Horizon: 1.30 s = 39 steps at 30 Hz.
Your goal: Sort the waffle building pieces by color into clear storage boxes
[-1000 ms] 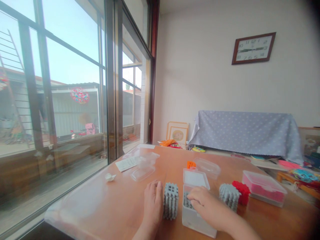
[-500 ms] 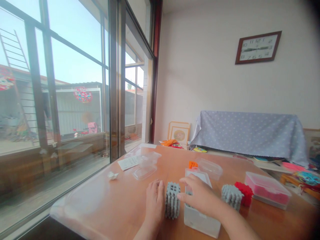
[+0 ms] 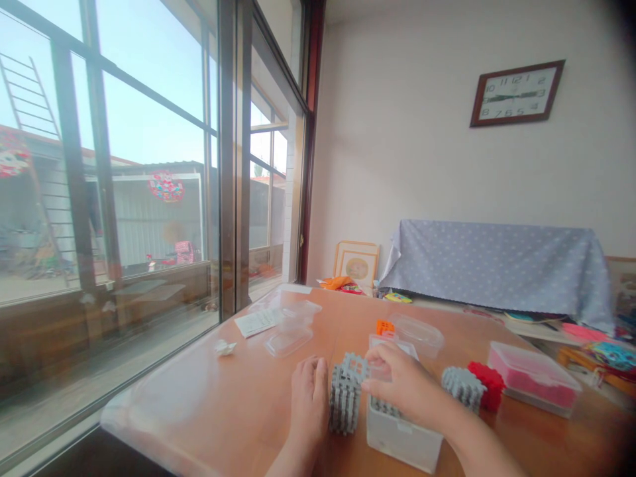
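Note:
A stack of grey notched pieces [image 3: 344, 404] stands on the wooden table. My left hand [image 3: 309, 391] rests upright along its left side, fingers together. My right hand [image 3: 392, 377] pinches a single grey piece [image 3: 356, 364] with square holes, held tilted at the top of the stack. Below my right hand is a white plastic box [image 3: 403, 437] with grey pieces inside, partly hidden by the hand. To the right, another grey stack [image 3: 462, 387] touches red pieces [image 3: 489, 384].
A lidded clear box with pink contents [image 3: 534, 379] sits at the right. Farther back are an orange piece [image 3: 384, 328], clear plastic containers [image 3: 289, 340], a printed sheet [image 3: 256, 322] and crumpled white paper [image 3: 225, 347]. Window panes stand along the left.
A grey piece now shows in my right hand above the stack; before, none was visible there. The right fingers have closed. My left hand has stayed in nearly the same place.

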Each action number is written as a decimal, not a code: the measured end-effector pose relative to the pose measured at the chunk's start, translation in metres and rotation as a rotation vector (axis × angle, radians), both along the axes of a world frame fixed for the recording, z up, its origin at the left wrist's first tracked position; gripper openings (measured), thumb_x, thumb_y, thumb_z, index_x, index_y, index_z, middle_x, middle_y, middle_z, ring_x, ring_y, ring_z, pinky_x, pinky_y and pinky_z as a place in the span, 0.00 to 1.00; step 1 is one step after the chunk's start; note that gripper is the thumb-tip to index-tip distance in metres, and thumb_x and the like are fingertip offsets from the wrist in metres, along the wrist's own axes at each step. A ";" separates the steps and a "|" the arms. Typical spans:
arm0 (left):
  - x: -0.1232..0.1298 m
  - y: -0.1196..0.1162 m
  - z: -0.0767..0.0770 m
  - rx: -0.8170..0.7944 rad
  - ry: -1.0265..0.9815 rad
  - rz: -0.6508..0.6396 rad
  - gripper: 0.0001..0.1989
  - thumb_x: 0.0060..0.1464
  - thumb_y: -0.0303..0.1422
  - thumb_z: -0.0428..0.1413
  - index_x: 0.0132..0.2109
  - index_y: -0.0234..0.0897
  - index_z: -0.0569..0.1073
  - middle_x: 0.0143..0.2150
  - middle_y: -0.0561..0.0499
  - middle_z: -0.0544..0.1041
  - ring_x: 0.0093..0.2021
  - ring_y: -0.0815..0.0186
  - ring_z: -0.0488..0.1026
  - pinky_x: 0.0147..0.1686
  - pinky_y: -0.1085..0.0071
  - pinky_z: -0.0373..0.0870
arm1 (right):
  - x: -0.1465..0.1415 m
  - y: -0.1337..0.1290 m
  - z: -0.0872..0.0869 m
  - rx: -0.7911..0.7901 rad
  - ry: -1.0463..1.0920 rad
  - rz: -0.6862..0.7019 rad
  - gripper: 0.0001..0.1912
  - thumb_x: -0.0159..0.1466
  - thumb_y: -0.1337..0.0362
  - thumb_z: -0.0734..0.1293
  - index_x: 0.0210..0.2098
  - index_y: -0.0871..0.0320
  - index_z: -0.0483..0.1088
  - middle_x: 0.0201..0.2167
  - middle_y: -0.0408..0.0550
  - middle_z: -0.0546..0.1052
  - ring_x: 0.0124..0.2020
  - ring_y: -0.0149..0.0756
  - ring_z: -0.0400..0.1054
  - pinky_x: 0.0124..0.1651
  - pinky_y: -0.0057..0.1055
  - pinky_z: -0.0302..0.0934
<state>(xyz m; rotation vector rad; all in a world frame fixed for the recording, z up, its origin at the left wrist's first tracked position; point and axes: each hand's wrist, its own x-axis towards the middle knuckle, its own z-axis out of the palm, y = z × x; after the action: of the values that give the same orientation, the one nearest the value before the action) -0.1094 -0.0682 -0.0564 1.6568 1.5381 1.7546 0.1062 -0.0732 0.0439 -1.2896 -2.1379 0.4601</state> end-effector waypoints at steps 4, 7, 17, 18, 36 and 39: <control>0.001 0.000 0.000 -0.001 -0.001 0.014 0.18 0.69 0.44 0.45 0.43 0.40 0.75 0.45 0.46 0.77 0.49 0.57 0.72 0.53 0.57 0.66 | 0.033 0.003 0.003 -0.023 -0.030 -0.052 0.18 0.57 0.57 0.71 0.46 0.53 0.73 0.47 0.48 0.75 0.48 0.42 0.70 0.50 0.35 0.62; 0.001 0.001 0.000 -0.008 -0.004 0.017 0.18 0.69 0.44 0.45 0.44 0.41 0.76 0.45 0.47 0.77 0.50 0.56 0.72 0.53 0.57 0.66 | 0.053 0.005 -0.003 -0.077 -0.090 -0.101 0.19 0.56 0.56 0.72 0.47 0.53 0.73 0.47 0.48 0.76 0.47 0.44 0.71 0.48 0.36 0.62; 0.000 -0.001 0.002 -0.029 -0.006 0.009 0.19 0.68 0.46 0.45 0.43 0.40 0.75 0.45 0.45 0.77 0.49 0.55 0.72 0.53 0.56 0.67 | 0.046 -0.001 -0.014 -0.091 -0.222 -0.186 0.17 0.54 0.59 0.72 0.44 0.50 0.75 0.43 0.45 0.77 0.42 0.43 0.72 0.40 0.32 0.56; 0.000 -0.001 0.002 -0.033 -0.006 0.004 0.19 0.68 0.46 0.45 0.42 0.40 0.75 0.45 0.45 0.77 0.49 0.55 0.72 0.53 0.56 0.67 | 0.045 -0.003 -0.013 -0.082 -0.217 -0.183 0.15 0.54 0.60 0.71 0.42 0.50 0.75 0.42 0.44 0.78 0.42 0.42 0.72 0.39 0.32 0.56; -0.004 0.004 -0.003 -0.071 0.026 0.008 0.23 0.66 0.51 0.45 0.46 0.40 0.76 0.48 0.43 0.78 0.52 0.52 0.73 0.56 0.51 0.68 | 0.037 -0.001 -0.015 0.006 -0.101 -0.186 0.06 0.59 0.58 0.68 0.33 0.52 0.74 0.32 0.41 0.77 0.33 0.35 0.70 0.34 0.28 0.51; -0.003 0.004 -0.002 -0.079 0.027 0.011 0.24 0.65 0.51 0.45 0.48 0.39 0.76 0.51 0.42 0.78 0.54 0.52 0.73 0.58 0.50 0.68 | 0.053 0.003 -0.013 0.015 -0.044 -0.226 0.09 0.64 0.59 0.63 0.30 0.54 0.72 0.28 0.41 0.77 0.32 0.35 0.69 0.33 0.28 0.51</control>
<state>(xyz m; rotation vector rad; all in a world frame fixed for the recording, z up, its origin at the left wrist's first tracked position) -0.1127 -0.0647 -0.0582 1.6429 1.6098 1.6612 0.1592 -0.0698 0.0310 -1.5237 -1.9955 0.3224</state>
